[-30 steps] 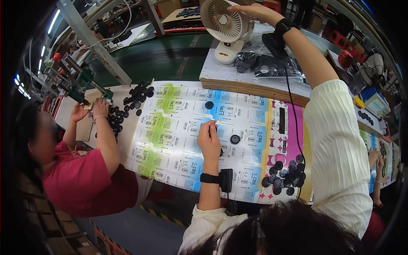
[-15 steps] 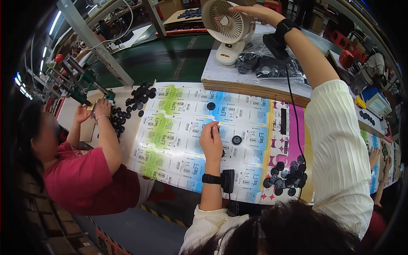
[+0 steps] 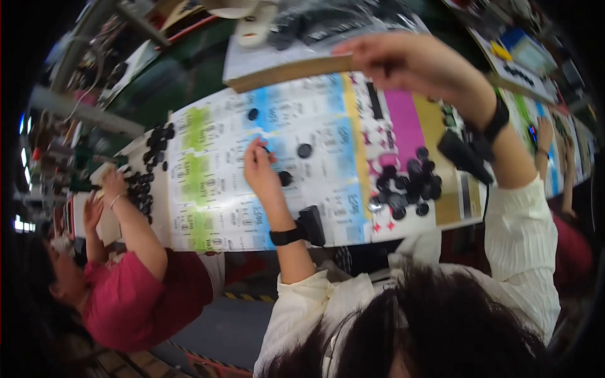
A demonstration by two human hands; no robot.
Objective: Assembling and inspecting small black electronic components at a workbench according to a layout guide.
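My left hand (image 3: pixel 259 169) is over the printed sheet (image 3: pixel 220 183), its fingers curled in around a small dark piece that I cannot make out. Beside its wrist lies a black round disc (image 3: pixel 285 179), partly behind the hand. Another black disc (image 3: pixel 305 150) rests to the right, and a third black disc (image 3: pixel 253 114) is farther off. My right hand (image 3: pixel 409 63), blurred by motion, is in the air in front of the raised shelf, fingers loosely apart with nothing seen in them. A heap of black discs (image 3: pixel 413 183) sits on the sheet's right part.
The cream fan (image 3: pixel 253 31) stands on the shelf (image 3: pixel 283 70), beside a clear plastic bag (image 3: pixel 340 22) of dark parts. At left, a co-worker in a red shirt (image 3: pixel 135 296) handles something at a green press, near scattered black discs (image 3: pixel 142 189). Another person's hand (image 3: pixel 544 133) appears far right.
My right hand has left the fan's head and come down toward the table. The whole view has shifted and tilted; my left hand stays curled above the sheet.
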